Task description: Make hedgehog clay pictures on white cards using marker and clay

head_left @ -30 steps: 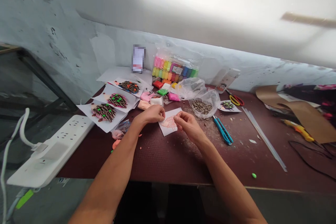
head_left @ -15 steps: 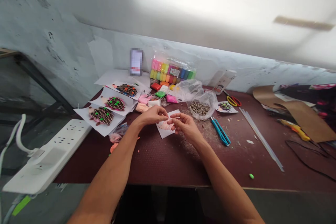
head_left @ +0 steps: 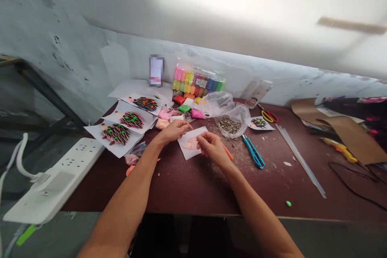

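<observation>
A white paper card with an orange hedgehog-like drawing lies on the table between my hands. My left hand is over the card's upper left edge, its fingers drawn together; anything held there is too small to make out. Over the card's right side is my right hand, thumb and fingers pinched, with their contents hidden. An orange stick-like thing shows just behind the right hand, partly covered by it. Beyond the card sit clay packets, among them a green packet and a magenta packet.
Finished hedgehog cards lie at left, near a white power strip. A plastic bag of small brown sticks, a blue cutter, scissors, clear glue sticks and a yellow glue gun are to the right.
My hands have moved apart, the left one slightly leftward. More of the drawing shows between them. The orange stick-like thing has come into view beside my right hand.
</observation>
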Motion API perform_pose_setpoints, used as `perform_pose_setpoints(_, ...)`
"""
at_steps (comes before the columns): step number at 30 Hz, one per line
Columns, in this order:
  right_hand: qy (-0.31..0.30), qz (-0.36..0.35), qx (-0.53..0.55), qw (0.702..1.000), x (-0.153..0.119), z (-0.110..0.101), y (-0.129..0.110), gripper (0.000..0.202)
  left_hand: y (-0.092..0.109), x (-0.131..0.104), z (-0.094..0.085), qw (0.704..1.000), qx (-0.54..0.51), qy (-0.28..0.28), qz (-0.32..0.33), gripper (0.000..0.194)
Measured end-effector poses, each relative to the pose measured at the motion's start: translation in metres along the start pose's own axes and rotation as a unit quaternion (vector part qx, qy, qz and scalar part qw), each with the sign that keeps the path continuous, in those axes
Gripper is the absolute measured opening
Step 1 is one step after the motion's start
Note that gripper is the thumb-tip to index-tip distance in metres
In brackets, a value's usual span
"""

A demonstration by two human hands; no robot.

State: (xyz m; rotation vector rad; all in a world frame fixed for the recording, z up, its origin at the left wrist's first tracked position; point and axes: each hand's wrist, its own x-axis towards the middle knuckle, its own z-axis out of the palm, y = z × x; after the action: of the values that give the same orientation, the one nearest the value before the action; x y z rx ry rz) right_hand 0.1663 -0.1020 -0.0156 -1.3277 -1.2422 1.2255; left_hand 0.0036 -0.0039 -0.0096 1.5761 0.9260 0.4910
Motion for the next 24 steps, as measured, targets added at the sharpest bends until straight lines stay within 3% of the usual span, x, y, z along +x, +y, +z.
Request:
perform_pose_setpoints(4,-0.017,-0.009,-0.04,0.999,-0.002,0.003,0.001,0.022,-0.003,0.003,-0.001,1.0,0.02,0.018,0.015,0.021)
perform_pose_setpoints(12,-0.017,-0.08,-0.179,0.981,-0.003,0.004,0.009,0.019,-0.007,0.006,-0.003,0.99,0.12,0.067,0.036,0.025)
perform_pose_setpoints(19,-0.007,-0.127,-0.408,0.904,-0.01,0.009,0.005,0.024,-0.019,0.004,-0.008,0.97,0.234,0.043,0.042,0.022)
perform_pose_setpoints(24,-0.087,-0.097,-0.526,0.841,-0.016,0.012,-0.001,0.037,-0.021,0.004,-0.009,0.957,0.289,0.001,0.019,0.032)
